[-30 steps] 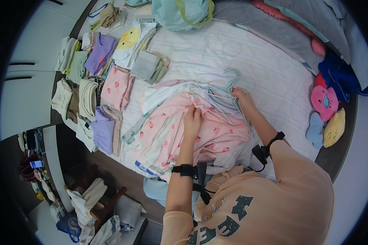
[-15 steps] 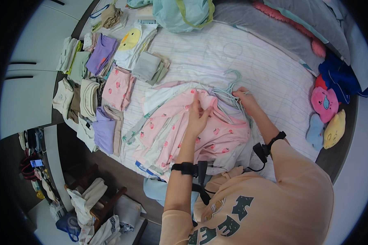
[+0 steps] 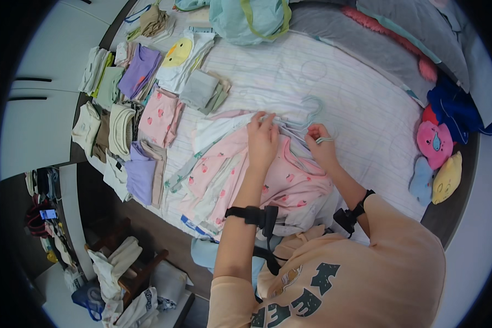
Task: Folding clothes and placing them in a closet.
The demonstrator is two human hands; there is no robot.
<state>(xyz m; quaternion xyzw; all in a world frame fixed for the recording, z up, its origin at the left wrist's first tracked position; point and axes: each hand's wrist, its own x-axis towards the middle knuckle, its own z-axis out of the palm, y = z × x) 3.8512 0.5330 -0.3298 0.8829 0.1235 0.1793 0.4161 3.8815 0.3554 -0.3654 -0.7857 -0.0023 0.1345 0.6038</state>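
Right hand (image 3: 322, 146) grips pale hanger (image 3: 326, 139); left hand (image 3: 263, 141) over pink strawberry shirt (image 3: 285, 183), grip unclear. Best steady shirt beneath left fingers, avoiding snags.

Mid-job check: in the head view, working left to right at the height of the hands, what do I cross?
White cabinet door → folded brown garment → folded pink strawberry-print garment → left hand → right hand → pink plush toy.

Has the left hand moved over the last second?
Yes. Judged against the folded grey cloth, which lies undisturbed, the left hand has moved up the picture, closer to that cloth's level.
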